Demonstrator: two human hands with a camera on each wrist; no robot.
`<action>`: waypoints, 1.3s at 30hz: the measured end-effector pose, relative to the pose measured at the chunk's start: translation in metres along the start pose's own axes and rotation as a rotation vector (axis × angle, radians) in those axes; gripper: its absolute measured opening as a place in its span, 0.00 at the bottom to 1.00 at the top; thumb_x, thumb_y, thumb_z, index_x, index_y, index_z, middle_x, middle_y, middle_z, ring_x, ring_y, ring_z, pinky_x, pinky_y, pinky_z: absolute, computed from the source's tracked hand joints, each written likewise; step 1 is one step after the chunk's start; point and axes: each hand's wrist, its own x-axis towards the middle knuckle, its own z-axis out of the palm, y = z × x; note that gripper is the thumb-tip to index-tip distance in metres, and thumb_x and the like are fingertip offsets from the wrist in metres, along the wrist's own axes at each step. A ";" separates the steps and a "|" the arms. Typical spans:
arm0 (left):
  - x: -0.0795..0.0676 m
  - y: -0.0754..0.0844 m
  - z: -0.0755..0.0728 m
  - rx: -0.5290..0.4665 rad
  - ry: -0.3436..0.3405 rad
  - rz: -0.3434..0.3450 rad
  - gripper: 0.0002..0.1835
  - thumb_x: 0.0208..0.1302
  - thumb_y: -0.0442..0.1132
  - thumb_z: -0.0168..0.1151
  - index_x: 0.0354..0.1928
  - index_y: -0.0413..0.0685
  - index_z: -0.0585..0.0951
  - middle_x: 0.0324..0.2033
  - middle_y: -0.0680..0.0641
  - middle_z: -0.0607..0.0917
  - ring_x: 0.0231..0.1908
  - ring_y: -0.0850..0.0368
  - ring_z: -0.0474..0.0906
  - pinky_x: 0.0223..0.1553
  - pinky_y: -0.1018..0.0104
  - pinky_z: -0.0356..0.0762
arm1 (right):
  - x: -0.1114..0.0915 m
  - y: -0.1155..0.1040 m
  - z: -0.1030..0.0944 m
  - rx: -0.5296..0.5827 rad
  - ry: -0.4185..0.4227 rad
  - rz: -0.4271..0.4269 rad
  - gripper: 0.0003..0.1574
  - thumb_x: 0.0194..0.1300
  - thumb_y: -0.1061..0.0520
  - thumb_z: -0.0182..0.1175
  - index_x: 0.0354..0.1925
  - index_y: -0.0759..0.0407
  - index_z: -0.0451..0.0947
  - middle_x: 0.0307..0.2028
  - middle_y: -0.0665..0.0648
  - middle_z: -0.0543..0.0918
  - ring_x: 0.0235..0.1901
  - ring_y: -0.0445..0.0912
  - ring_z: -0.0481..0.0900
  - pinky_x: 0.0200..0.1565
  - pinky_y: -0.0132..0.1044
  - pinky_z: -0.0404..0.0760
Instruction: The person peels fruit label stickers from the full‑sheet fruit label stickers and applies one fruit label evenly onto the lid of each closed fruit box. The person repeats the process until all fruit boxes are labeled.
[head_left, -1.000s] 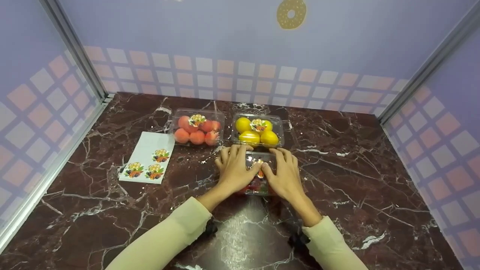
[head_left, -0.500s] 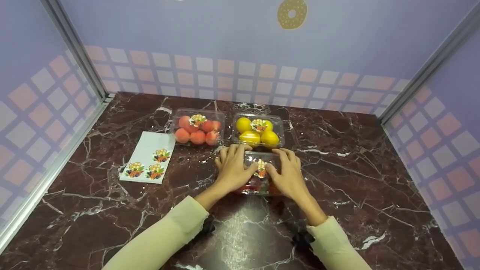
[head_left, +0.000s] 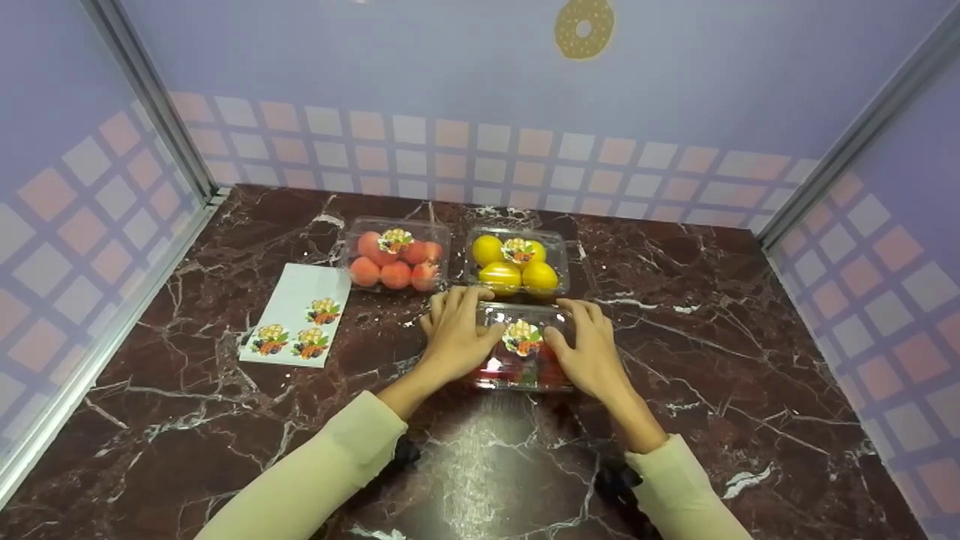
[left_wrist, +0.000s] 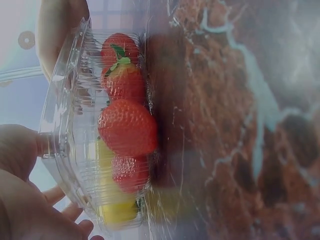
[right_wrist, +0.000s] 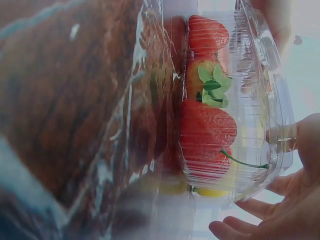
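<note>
A clear plastic clamshell box (head_left: 517, 369) of strawberries (left_wrist: 127, 127) stands closed on the table in front of me. On its lid sits a round fruit sticker (head_left: 523, 338). My left hand (head_left: 456, 337) rests at the box's left side, its thumb on the lid and its fingers loosely extended toward the back corner. At the opposite side my right hand (head_left: 591, 351) lies the same way, thumb on the lid beside the sticker. In the right wrist view, the right-hand fingers (right_wrist: 250, 207) stay relaxed by the lid's edge. Green leaves and a stem show inside the box.
Behind stand a clear box of lemons (head_left: 540, 277) and a clear box of peach-like fruit (head_left: 395, 275), both with matching stickers. A white sticker sheet (head_left: 307, 289) with three stickers lies left on the marbled table (head_left: 712, 337). Patterned panels surround the table.
Both thumbs have slid apart from the middle of the lid toward its sides, uncovering the sticker. The hands have spread slightly outward; the boxes and sheet look unmoved.
</note>
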 end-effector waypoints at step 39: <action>-0.019 0.011 0.012 0.123 0.054 0.094 0.28 0.66 0.51 0.72 0.64 0.54 0.76 0.67 0.45 0.72 0.69 0.40 0.60 0.65 0.38 0.58 | -0.017 -0.022 0.014 -0.128 0.024 -0.086 0.36 0.71 0.50 0.67 0.72 0.60 0.72 0.73 0.68 0.67 0.72 0.69 0.63 0.71 0.69 0.64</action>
